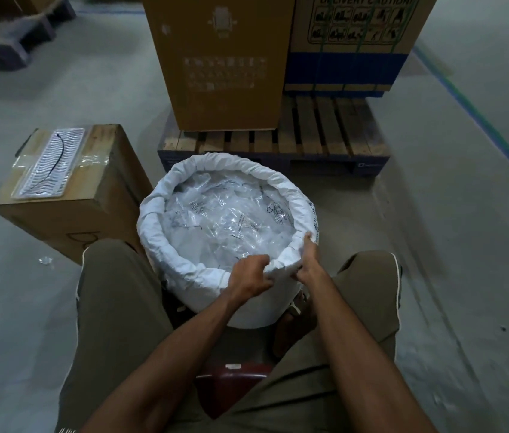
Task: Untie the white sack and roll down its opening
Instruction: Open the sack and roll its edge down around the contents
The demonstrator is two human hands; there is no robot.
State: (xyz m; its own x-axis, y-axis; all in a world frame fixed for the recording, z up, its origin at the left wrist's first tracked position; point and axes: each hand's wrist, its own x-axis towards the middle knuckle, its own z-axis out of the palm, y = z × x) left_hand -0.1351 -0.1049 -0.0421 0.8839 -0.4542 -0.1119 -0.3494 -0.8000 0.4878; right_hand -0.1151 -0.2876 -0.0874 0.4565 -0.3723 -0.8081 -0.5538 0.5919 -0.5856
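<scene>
The sack [184, 276] stood at frame centre, already untied, rim rolled. Left hand [248, 275] and right hand [307, 264] gripped the near rim, fingers clamped on it. Next, probably another even fold outward.

Single head-worn view, wide-angle, looking forward and steeply down from above the seated person's lap. Close range: the white sack [228, 220] sits mid-frame between the knees, both forearms enter from the near edge. Far edge reaches a pallet [309, 135] with cartons.
</scene>
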